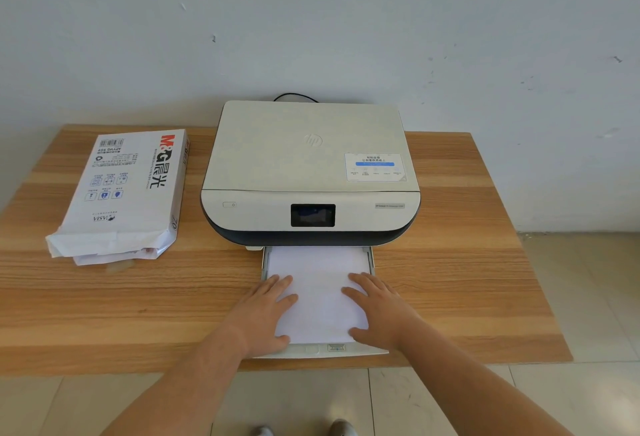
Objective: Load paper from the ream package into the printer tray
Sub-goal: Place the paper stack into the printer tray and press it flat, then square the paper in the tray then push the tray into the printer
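At the left of the frame, a white paper-wrapped ream package [124, 193] printed with red and black lettering lies flat on the light brown wood-grain table [467, 262], its near end torn open and crumpled, with white sheet edges showing in the mouth; it sits well apart from the printer, with bare table between them; just right of it, at the centre of the frame, stands the cream-white flatbed printer [310, 165] with a dark lower band, a small black screen [312, 215] on its front panel and a white and blue sticker [375, 167] on the right of its closed lid; a black cable [294, 96] loops behind it against the pale wall; below the printer, the pale plastic paper tray [265, 262] is pulled out toward the near table edge, and a stack of white paper [318, 290] lies inside it between the side guides, its far end reaching under the printer body; the left hand [265, 311] rests flat, fingers spread and extended, on the left part of the stack, its heel over the tray's left rim, gripping nothing; further right, the right hand [377, 307] lies likewise open and flat, palm down on the right part of the stack, gripping nothing; at the lower middle of the frame, two shoe tips [341, 428] show on the pale tiled floor [588, 297].
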`<action>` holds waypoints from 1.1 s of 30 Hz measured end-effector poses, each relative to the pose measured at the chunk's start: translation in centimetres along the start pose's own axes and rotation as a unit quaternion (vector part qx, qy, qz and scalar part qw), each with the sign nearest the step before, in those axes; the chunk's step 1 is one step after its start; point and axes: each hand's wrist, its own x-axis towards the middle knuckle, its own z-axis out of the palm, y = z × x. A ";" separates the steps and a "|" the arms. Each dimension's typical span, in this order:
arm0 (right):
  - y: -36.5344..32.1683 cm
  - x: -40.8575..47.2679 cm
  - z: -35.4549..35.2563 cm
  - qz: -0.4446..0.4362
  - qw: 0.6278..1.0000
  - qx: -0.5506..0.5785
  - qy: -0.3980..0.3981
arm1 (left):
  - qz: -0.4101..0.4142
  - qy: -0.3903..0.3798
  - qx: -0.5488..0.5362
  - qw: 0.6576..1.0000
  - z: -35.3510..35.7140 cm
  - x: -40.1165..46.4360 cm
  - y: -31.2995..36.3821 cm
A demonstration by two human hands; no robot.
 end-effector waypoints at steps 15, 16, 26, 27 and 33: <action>0.7 1.8 -1.5 0.327 0.854 0.389 0.111 | -0.307 0.164 -0.301 0.888 -1.8 2.4 -0.6; 0.6 1.9 -1.4 0.327 0.853 0.392 0.111 | -0.316 0.166 -0.301 0.885 -1.9 2.6 -0.5; 0.6 2.1 -0.5 0.337 0.852 0.385 0.111 | -0.334 0.152 -0.274 0.889 -1.7 2.4 -0.8; 0.6 2.1 -0.4 0.335 0.853 0.384 0.109 | -0.333 0.150 -0.271 0.891 -1.7 2.3 -0.8; 0.5 2.0 -0.3 0.334 0.856 0.379 0.111 | -0.323 0.153 -0.257 0.898 -1.8 2.0 -0.6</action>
